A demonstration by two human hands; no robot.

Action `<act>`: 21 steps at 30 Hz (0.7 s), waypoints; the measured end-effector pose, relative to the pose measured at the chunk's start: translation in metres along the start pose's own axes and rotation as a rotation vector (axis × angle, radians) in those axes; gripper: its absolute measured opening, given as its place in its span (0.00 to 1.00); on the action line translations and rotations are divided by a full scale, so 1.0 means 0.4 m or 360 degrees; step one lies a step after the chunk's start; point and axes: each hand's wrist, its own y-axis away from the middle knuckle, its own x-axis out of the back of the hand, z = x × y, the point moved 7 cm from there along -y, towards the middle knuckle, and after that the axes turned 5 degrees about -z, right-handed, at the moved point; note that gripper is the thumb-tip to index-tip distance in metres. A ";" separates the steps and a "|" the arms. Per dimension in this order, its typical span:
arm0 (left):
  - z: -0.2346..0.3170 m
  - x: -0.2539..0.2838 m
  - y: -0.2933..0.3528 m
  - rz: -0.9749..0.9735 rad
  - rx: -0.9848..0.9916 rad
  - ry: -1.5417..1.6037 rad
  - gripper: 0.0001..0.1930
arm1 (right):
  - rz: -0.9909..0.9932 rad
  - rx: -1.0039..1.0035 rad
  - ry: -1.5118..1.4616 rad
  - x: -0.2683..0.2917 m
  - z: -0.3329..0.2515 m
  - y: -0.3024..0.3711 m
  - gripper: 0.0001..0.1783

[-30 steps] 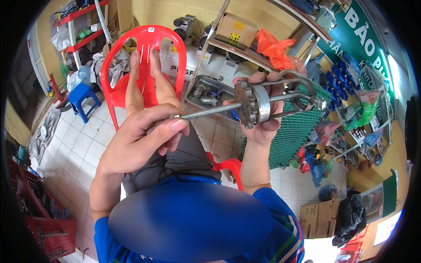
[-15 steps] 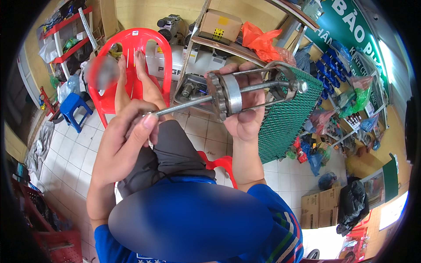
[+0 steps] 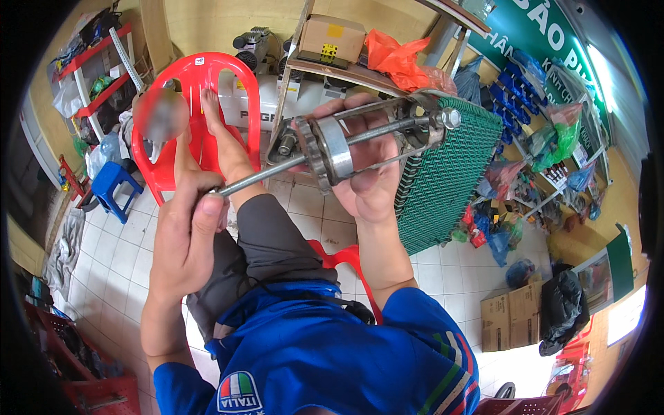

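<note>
"What does the left hand (image 3: 183, 238) have?"
"Its thumb and fingers pinch the end of a long metal rod (image 3: 259, 177), which slants up to the right through a toothed disc (image 3: 312, 155)."
"And the right hand (image 3: 373, 194)?"
"It cradles a metal frame (image 3: 434, 131), palm beneath, fingers behind. A silvery ring (image 3: 335, 149) sits just beside the disc, and a bolt head (image 3: 452, 118) shows at the frame's far end."
"Beyond them?"
"One bare foot (image 3: 210, 108) is up on a red plastic chair (image 3: 254, 111). A blue stool (image 3: 111, 181) stands left of it."
"To the right?"
"A green woven panel (image 3: 453, 169). Farther back, an orange bag (image 3: 393, 59) lies near a cardboard box (image 3: 339, 33) on a shelf (image 3: 346, 73)."
</note>
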 end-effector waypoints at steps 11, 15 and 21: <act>-0.071 -0.022 -0.001 -0.0208 0.0419 0.0900 0.20 | -0.0070 0.0065 0.0039 -0.020 -0.004 -0.001 0.43; -0.020 0.002 -0.011 0.0060 0.0112 0.0456 0.10 | -0.0050 0.0063 0.0055 -0.019 -0.005 -0.004 0.43; 0.020 0.013 -0.016 0.0118 -0.0090 -0.0018 0.14 | -0.0005 0.0067 0.0181 0.022 -0.010 0.002 0.44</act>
